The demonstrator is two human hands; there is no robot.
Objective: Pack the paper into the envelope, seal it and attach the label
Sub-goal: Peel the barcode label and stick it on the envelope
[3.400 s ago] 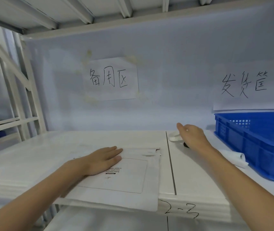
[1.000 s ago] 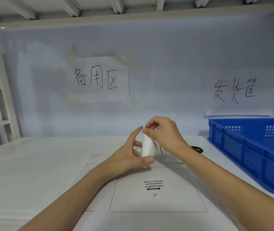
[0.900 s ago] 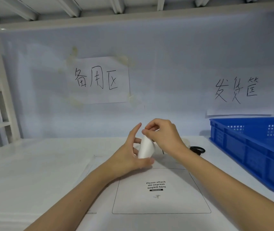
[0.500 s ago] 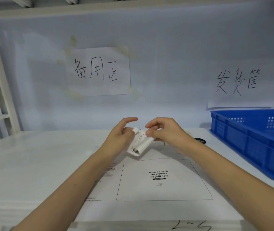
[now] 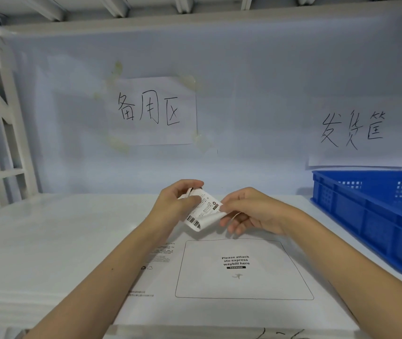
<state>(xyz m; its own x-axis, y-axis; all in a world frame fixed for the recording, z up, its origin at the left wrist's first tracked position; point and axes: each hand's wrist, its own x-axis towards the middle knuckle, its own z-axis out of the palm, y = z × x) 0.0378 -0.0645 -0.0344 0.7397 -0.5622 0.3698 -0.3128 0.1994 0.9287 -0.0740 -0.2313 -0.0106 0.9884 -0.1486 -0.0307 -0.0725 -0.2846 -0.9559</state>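
Note:
A white envelope (image 5: 244, 311) lies flat on the white shelf in front of me, its printed waybill box facing up. Above its far edge I hold a small printed label (image 5: 203, 210) with a barcode in both hands. My left hand (image 5: 178, 204) grips the label's upper left part. My right hand (image 5: 249, 211) pinches the label's right corner, where a layer curls away from the sheet. The paper is not visible.
A blue plastic crate (image 5: 376, 216) stands on the shelf at the right. Two handwritten paper signs (image 5: 156, 111) hang on the back wall. White shelf uprights (image 5: 6, 133) rise at the left. A shelf deck runs overhead.
The label has been turned with its printed face toward me and unrolled. My right fingers have shifted to its right corner, and a layer there now curls away.

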